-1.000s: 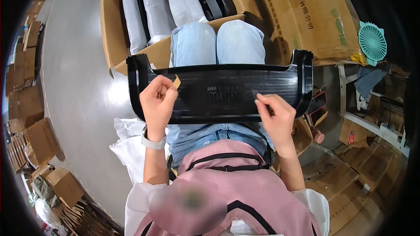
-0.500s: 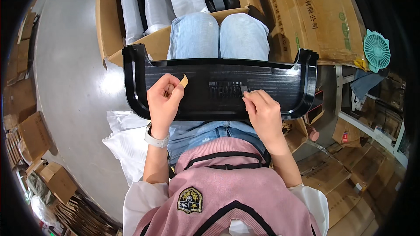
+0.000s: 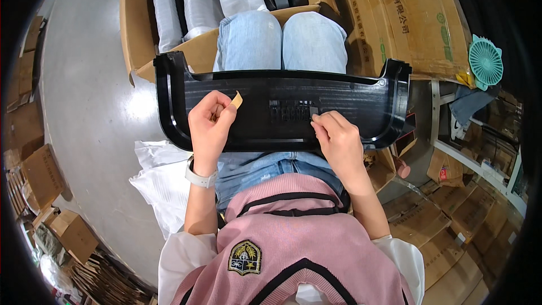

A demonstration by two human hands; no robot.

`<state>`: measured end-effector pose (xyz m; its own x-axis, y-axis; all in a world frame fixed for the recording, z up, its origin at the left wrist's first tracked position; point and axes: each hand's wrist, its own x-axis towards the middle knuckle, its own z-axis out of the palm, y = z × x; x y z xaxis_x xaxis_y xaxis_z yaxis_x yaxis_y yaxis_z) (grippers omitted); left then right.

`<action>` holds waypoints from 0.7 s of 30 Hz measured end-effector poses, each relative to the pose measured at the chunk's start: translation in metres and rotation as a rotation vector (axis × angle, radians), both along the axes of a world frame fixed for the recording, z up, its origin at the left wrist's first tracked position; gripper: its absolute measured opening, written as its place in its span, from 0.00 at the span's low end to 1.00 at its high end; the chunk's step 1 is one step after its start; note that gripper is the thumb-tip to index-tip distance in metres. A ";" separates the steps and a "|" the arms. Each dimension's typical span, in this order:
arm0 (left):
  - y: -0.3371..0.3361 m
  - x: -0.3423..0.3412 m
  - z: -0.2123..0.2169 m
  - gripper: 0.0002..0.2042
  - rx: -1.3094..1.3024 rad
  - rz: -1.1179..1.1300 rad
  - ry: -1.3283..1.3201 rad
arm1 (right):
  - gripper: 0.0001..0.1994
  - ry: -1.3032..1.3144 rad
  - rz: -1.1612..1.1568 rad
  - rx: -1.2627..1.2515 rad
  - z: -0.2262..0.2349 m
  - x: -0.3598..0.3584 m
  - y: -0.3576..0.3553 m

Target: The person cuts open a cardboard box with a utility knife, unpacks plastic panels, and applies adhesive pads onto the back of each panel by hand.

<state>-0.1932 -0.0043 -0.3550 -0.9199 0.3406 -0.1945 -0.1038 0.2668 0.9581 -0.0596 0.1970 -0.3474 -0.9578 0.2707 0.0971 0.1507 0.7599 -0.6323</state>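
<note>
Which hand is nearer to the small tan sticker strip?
The left. The left hand pinches the tan sticker strip between its fingertips over the black plastic tray. The right hand is off to the strip's right, fingertips pressed on the tray's ribbed middle.

A single view is given, taken from a camera worn on the head and aimed steeply downward. The wearer's chest fills the bottom centre of the frame, and the lap with a long black plastic tray (image 3: 282, 110) is seen at the centre, close beneath the lens. Both hands, the left hand (image 3: 210, 124) and the right hand (image 3: 337, 141), are entered from below. Straight edges are bent toward the dark rim by the fisheye lens. The grey floor (image 3: 90, 101) is shown at left, cardboard boxes (image 3: 395, 17) at upper right.
</note>
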 end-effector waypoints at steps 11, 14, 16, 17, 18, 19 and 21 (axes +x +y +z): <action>0.001 -0.001 0.000 0.04 0.020 0.010 -0.052 | 0.07 -0.163 0.123 0.001 0.014 -0.003 0.009; -0.001 -0.004 0.001 0.04 0.028 0.015 -0.071 | 0.10 -0.262 0.213 -0.059 0.025 -0.004 0.025; -0.003 -0.005 -0.002 0.03 0.076 0.043 -0.111 | 0.13 -0.268 0.227 -0.163 0.024 0.000 0.039; -0.004 -0.007 -0.002 0.03 0.078 0.045 -0.107 | 0.13 -0.265 0.229 -0.160 0.024 0.004 0.043; -0.006 -0.009 -0.002 0.03 0.151 0.028 -0.133 | 0.14 -0.247 0.105 -0.305 0.027 0.007 0.044; -0.006 -0.010 0.000 0.03 0.221 0.011 -0.159 | 0.14 -0.229 -0.020 -0.451 0.029 0.010 0.046; -0.004 -0.009 0.012 0.04 0.272 0.028 -0.206 | 0.14 -0.183 -0.089 -0.620 0.030 0.010 0.047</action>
